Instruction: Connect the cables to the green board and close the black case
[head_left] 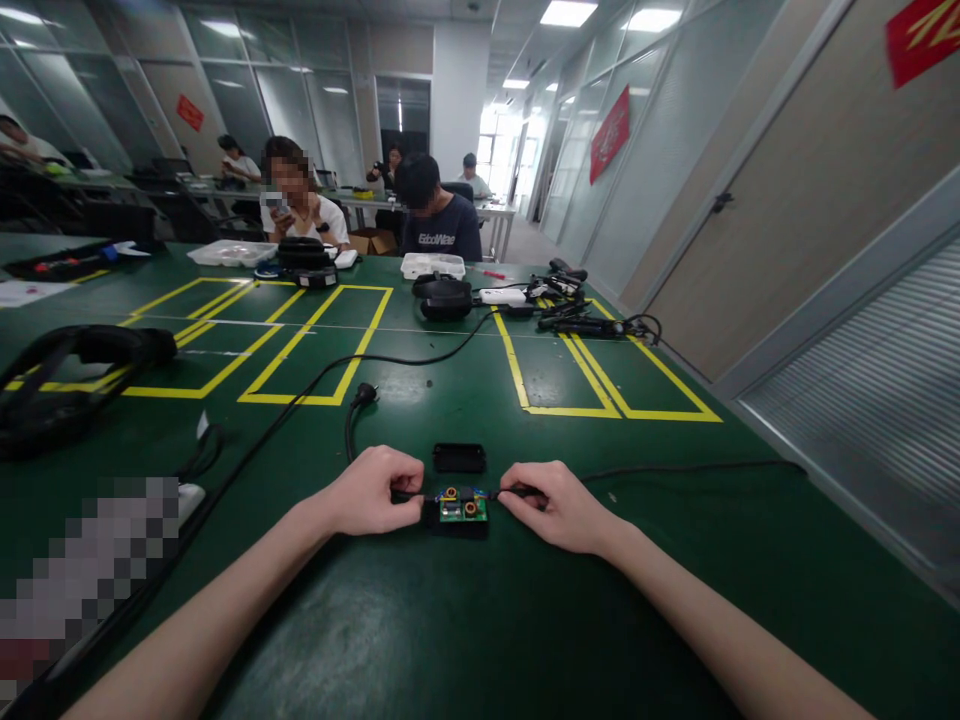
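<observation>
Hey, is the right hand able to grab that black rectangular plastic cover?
Probably yes: the right hand is near the black rectangular plastic cover with nothing between, but it likely must release the thin black cable first.

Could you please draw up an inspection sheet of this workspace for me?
Surface: green table, marked with yellow tape.
Job's things: circuit board exposed over a black casing; black cover apart, just beyond.
Clutter: white plastic tray and black gear towards the far edge.
Hands: left hand pinches the left lead beside the board; right hand pinches the right lead.
Cables: long black cable crosses the table; plug lies unconnected.
Surroundings: person in dark shirt seated opposite; door at right.
</observation>
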